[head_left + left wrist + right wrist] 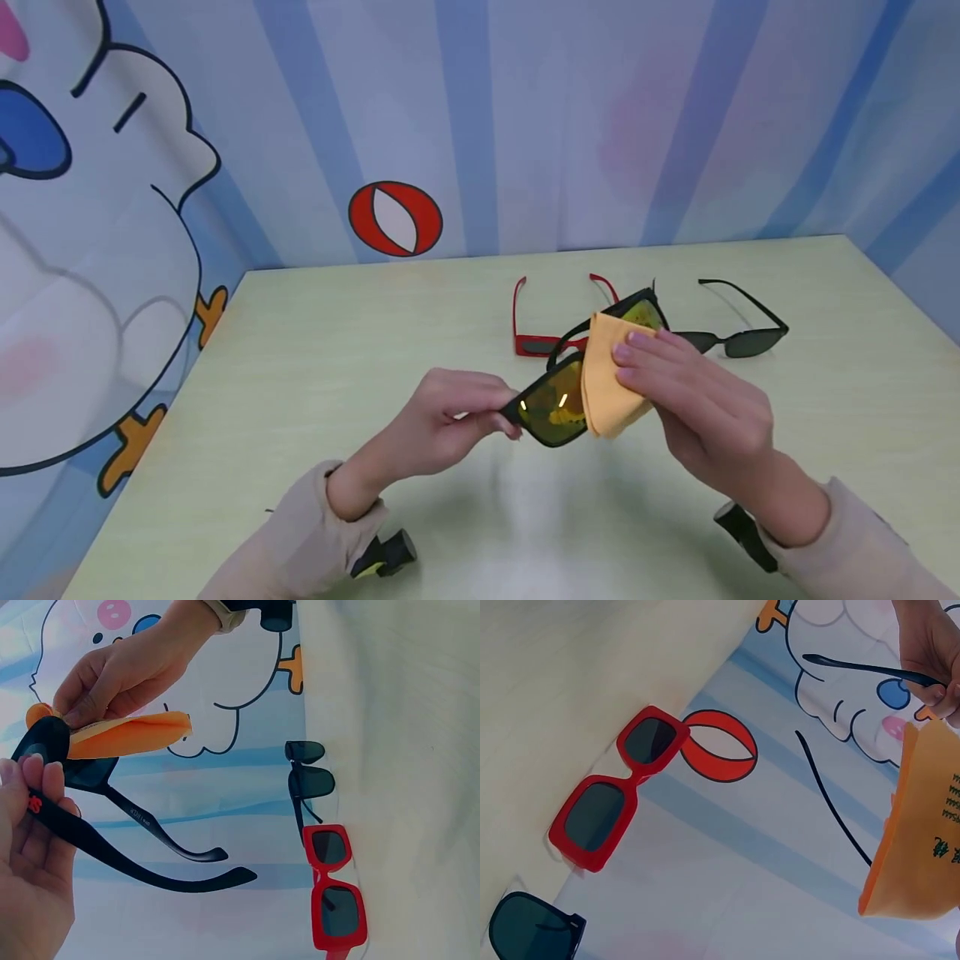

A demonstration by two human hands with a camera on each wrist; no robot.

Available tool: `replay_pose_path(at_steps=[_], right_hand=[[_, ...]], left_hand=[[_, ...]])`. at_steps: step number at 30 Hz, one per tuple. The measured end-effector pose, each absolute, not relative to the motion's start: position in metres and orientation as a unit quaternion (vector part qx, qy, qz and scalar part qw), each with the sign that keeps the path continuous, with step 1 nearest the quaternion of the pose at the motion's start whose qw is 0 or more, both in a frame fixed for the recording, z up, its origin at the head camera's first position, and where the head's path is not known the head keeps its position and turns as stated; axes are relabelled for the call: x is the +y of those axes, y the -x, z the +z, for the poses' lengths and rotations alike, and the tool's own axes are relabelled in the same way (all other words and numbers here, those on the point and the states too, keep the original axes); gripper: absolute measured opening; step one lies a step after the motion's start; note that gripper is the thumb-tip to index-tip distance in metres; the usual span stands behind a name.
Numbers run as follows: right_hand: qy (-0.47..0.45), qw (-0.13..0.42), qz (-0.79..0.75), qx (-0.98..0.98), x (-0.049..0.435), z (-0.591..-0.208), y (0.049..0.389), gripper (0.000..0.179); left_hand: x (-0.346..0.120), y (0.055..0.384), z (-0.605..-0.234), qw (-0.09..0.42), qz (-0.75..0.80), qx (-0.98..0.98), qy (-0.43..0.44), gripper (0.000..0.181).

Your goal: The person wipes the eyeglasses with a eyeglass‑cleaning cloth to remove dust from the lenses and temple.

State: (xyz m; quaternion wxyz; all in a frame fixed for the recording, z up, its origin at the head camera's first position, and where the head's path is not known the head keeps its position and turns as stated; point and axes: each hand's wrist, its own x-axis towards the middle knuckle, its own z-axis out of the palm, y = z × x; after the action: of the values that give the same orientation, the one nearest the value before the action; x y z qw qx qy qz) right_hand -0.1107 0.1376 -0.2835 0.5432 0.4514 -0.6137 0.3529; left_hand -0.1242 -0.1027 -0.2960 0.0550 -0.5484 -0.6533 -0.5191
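Note:
Black-framed sunglasses (pixel 551 408) with yellow mirrored lenses are held up over the table, tilted with one side higher. My left hand (pixel 442 421) pinches them at the hinge corner, thumb and fingers around the frame end. An orange cloth (pixel 611 379), folded over, lies across the lens nearer the middle. My right hand (pixel 705 400) grips this cloth against the sunglasses, its fingers on the front and its thumb hidden behind. In the left wrist view both black temples (pixel 150 870) stick out unfolded. Printed dark lettering shows on the cloth (pixel 922 832) in the right wrist view.
Red-framed sunglasses (pixel 516 337) stand on the table behind, partly covered by the held pair. To their right lie black sunglasses (pixel 753 342) with dark lenses. The pale table (pixel 337 333) meets a blue striped backdrop (pixel 562 125) with cartoon prints.

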Motion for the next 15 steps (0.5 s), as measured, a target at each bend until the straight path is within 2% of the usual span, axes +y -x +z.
replay_pose_path(at_steps=[5,15], right_hand=[[-0.446,0.545,0.344,-0.621,0.142,-0.286,0.111,0.017],[-0.391,0.553,0.329,-0.659,0.155,-0.29,0.113,0.019]], left_hand=[[-0.103,0.127,-0.297,0.07,-0.532,-0.646,0.542,0.022],[-0.108,0.127,-0.294,0.048,-0.543,-0.631,0.552,0.023]])
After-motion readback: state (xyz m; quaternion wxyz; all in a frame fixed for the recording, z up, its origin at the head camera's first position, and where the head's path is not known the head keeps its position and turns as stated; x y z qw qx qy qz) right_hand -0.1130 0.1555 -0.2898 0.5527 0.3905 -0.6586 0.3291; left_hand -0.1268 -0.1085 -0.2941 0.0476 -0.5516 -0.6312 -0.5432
